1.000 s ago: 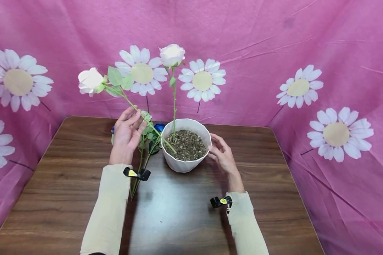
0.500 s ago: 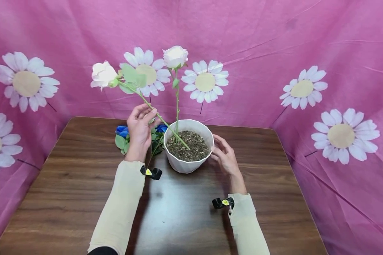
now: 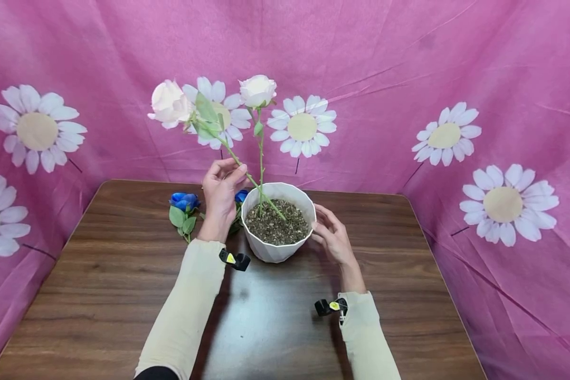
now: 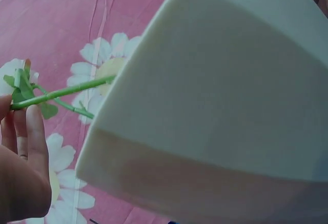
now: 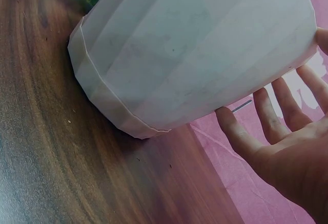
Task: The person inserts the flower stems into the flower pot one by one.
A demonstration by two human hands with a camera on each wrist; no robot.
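My left hand (image 3: 220, 194) pinches the green stem of a white rose (image 3: 170, 104) between thumb and fingers. The rose leans to the left, and its stem's lower end meets the soil (image 3: 277, 224) inside a white faceted flowerpot (image 3: 272, 252). In the left wrist view the pinched stem (image 4: 66, 92) passes behind the pot's rim. A second white rose (image 3: 258, 91) stands upright at the back left of the soil. My right hand (image 3: 334, 236) touches the pot's right side; in the right wrist view its fingers (image 5: 238, 134) are spread and fairly straight along the wall.
Blue roses with leaves lie on the wooden table (image 3: 100, 285) left of the pot; one blue rose (image 3: 184, 201) shows beside my left wrist, another is partly hidden behind my hand. A pink cloth (image 3: 361, 47) with printed daisies hangs behind the table and at its sides.
My left hand has moved right, towards the pot, bringing the rose head right and its stem end farther across the soil. One blue rose has come into fuller view. My right hand stays put.
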